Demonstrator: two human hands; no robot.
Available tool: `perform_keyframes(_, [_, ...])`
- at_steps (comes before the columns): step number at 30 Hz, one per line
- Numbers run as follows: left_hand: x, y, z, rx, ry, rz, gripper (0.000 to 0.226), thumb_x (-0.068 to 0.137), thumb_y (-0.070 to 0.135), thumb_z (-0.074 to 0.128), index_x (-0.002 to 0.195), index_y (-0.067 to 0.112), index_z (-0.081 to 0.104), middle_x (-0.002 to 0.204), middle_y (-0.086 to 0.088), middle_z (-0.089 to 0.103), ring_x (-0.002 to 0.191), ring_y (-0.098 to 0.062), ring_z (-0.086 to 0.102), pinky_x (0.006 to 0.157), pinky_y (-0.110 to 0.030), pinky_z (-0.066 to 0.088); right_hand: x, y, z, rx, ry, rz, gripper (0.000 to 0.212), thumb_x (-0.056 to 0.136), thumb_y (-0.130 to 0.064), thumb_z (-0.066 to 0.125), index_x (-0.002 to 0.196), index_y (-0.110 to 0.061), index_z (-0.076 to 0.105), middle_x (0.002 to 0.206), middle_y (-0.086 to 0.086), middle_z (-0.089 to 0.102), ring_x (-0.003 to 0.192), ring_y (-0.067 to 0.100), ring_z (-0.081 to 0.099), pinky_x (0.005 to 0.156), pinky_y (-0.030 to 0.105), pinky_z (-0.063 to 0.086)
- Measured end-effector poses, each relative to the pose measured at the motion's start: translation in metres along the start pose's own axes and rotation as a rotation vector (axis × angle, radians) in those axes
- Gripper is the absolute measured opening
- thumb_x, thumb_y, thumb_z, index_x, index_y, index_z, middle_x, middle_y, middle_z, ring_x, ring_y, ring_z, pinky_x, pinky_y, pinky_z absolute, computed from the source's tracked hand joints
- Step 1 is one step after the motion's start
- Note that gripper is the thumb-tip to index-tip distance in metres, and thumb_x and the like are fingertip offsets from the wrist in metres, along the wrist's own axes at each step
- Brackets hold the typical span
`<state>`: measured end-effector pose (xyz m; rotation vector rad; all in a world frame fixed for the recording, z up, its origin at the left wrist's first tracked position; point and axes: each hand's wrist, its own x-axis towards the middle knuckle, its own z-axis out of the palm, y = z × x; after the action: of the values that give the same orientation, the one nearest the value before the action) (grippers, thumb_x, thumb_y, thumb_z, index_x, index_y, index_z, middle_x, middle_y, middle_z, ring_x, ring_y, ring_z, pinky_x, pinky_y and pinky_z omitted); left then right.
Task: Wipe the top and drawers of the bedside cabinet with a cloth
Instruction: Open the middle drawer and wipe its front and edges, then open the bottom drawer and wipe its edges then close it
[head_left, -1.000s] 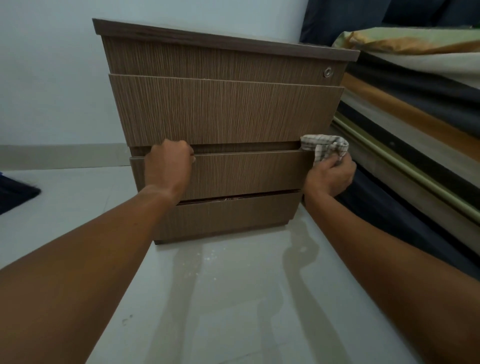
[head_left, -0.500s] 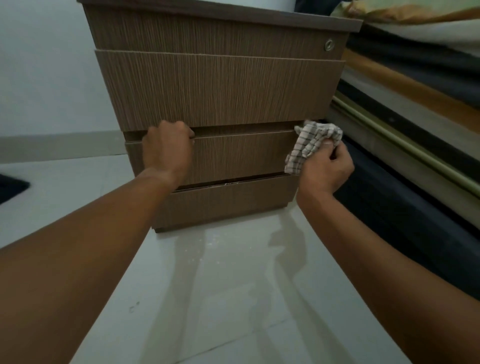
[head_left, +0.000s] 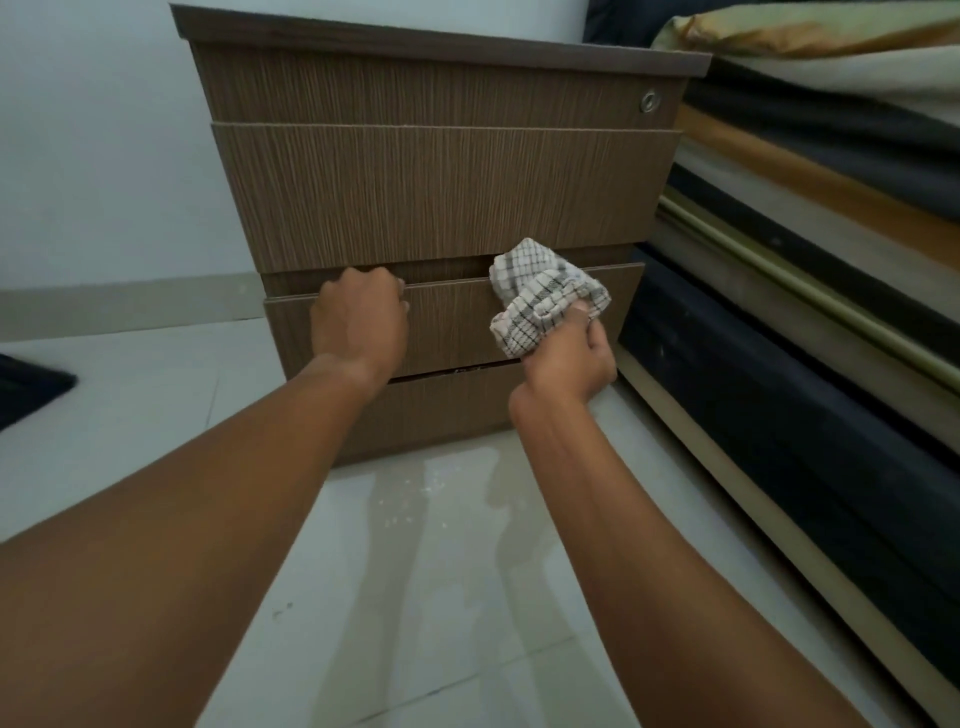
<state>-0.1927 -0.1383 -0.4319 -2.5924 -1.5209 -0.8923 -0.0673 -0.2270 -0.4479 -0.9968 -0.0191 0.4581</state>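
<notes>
Two hands on cabinet (head_left: 441, 197), beside bed (head_left: 810, 270). Third drawer (head_left: 452, 327): left hand (head_left: 358, 322) hooked over its top edge. Right hand (head_left: 566, 358) clenches cloth (head_left: 540, 296) vs front; best press flat, sweep w/ grain.

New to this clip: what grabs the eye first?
The wood-grain cabinet fills the upper centre, with a round lock at the top right of its front. Low on that front, the right hand presses a checked cloth against a drawer, while the left hand hooks its fingers over the drawer's top edge. Stacked mattresses crowd the right side.
</notes>
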Motion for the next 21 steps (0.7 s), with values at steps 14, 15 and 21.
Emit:
perform_keyframes(14, [0.003, -0.019, 0.009, -0.038, 0.048, 0.134, 0.026, 0.102, 0.016, 0.054, 0.121, 0.008, 0.07, 0.11, -0.014, 0.073, 0.101, -0.03, 0.07, 0.089, -0.041, 0.055, 0.042, 0.053, 0.01, -0.361, -0.18, 0.044, 0.028, 0.095, -0.032, 0.067, 0.123, -0.03, 0.064, 0.127, -0.003, 0.062, 0.107, 0.016, 0.066, 0.089, 0.038, 0.059])
perform_keyframes(15, [0.004, -0.023, 0.01, -0.043, 0.038, 0.167, 0.026, 0.102, 0.014, 0.053, 0.12, 0.006, 0.07, 0.112, -0.015, 0.072, 0.103, -0.03, 0.069, 0.09, -0.041, 0.054, 0.044, 0.056, 0.014, -0.39, -0.192, 0.029, 0.028, 0.091, -0.031, 0.071, 0.118, -0.033, 0.06, 0.129, -0.002, 0.059, 0.108, 0.018, 0.064, 0.09, 0.041, 0.059])
perform_keyframes(21, [-0.002, -0.035, 0.024, 0.033, 0.032, 0.331, 0.033, 0.1, 0.011, 0.054, 0.129, -0.001, 0.063, 0.138, -0.018, 0.059, 0.131, -0.035, 0.052, 0.109, -0.052, 0.041, 0.059, 0.069, 0.017, -0.408, -0.065, -0.01, 0.044, 0.084, -0.016, 0.079, 0.119, -0.029, 0.055, 0.115, -0.005, 0.063, 0.104, 0.021, 0.067, 0.087, 0.037, 0.059])
